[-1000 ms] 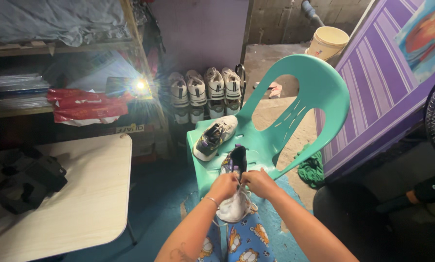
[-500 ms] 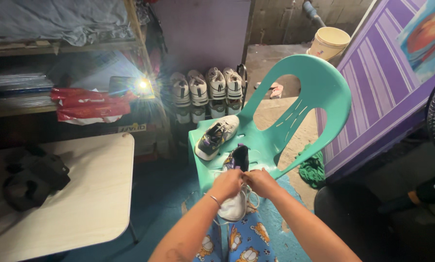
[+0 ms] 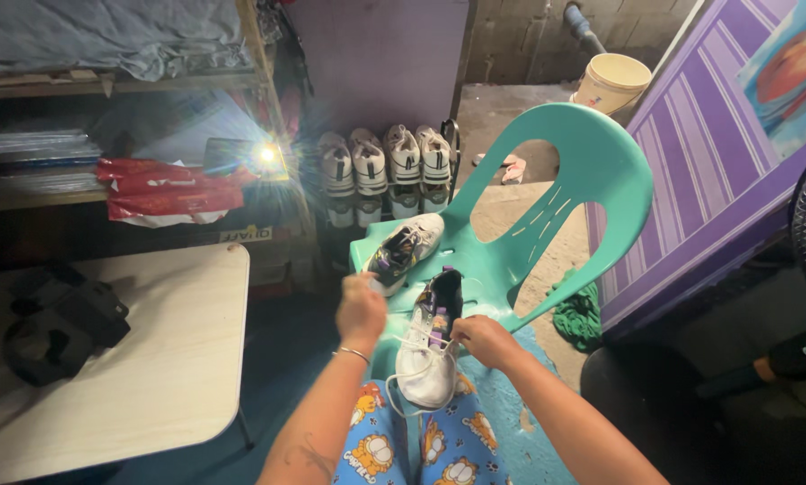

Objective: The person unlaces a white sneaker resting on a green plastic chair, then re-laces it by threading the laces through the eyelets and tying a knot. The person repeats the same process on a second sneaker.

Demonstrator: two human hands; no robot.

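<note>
A white sneaker (image 3: 427, 359) with purple inside rests on my knees, toe toward me, heel against the teal plastic chair (image 3: 565, 189). My left hand (image 3: 361, 310) is closed above its left side, pulling a white lace end upward. My right hand (image 3: 482, 339) pinches the laces at the shoe's right side. The matching second sneaker (image 3: 403, 249) lies on the chair seat just beyond my left hand.
A white table (image 3: 142, 359) with a black bag (image 3: 57, 319) stands at the left. Several white sneakers (image 3: 385, 162) line a rack behind the chair. A bright lamp (image 3: 264, 154), red bags (image 3: 165, 189), a cream bucket (image 3: 610, 83) and a green cloth (image 3: 578, 316) surround the spot.
My hands were together over the shoe's tongue; my left hand has now moved up and to the left, drawing the lace out. The shoe has stayed on my knees.
</note>
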